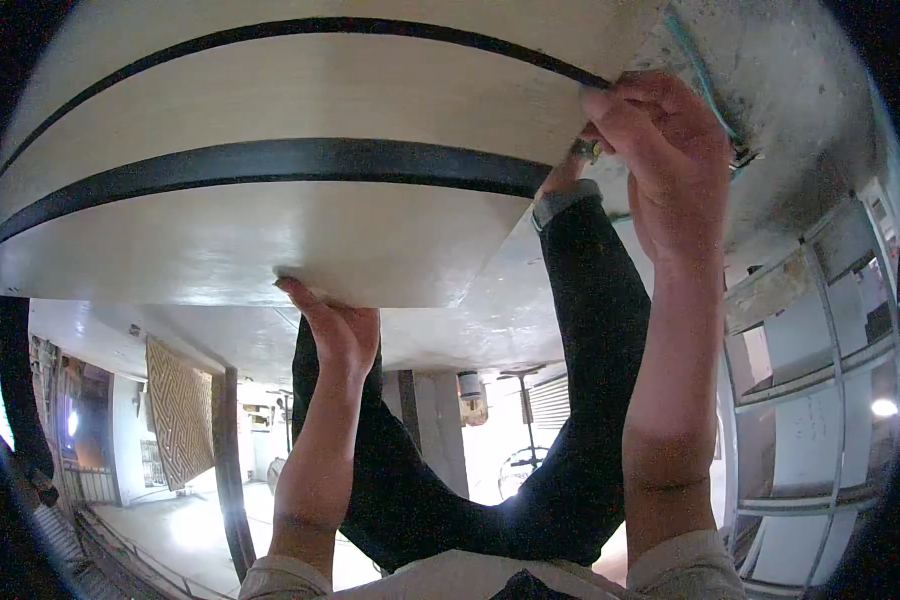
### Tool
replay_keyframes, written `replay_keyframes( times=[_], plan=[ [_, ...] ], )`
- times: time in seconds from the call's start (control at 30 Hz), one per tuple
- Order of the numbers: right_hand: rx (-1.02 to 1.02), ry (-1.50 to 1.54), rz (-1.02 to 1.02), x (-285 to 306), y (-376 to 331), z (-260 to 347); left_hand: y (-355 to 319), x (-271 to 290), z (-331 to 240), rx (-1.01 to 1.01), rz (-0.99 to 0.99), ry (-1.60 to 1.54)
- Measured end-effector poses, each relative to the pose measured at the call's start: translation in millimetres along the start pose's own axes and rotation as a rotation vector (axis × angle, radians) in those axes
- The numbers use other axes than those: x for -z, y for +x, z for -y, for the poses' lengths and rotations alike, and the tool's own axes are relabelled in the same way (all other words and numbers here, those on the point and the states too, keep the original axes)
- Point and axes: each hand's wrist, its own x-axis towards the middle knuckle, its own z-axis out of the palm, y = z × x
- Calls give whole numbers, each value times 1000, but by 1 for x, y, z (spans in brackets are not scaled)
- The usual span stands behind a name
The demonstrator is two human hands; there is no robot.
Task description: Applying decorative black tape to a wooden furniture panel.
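A large light-coloured panel [270,230] spans the upper part of the view, its near edge toward me. Across it runs a wide dark band [320,160], and farther off a thin black strip [370,27] curves from left to right. My left hand [332,325] grips the panel's near edge, thumb on top and the other fingers hidden underneath. At the panel's right side, my right hand [665,140] is closed, thumb and fingers pinched at the right end of the thin black strip. My dark-trousered leg [595,270] and bare foot [562,178] are beside the panel's right edge.
A blue-green cord [700,70] lies on the grey stained floor [770,110] beyond my right hand. To the right stands a metal-framed grid [835,370]. A patterned panel [180,412] and a dark post [232,470] are at the left.
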Motion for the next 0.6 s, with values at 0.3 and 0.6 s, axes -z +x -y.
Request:
replay_keyframes(
  times=[0.3, 0.6],
  plan=[
    [-10, 60, -19, -5, 0, 0, -1, -7, -2, -12, 17, -21],
    [3, 57, -48, -8, -2, 0, -1, -1, -1, -12, 34, -19]
  ],
)
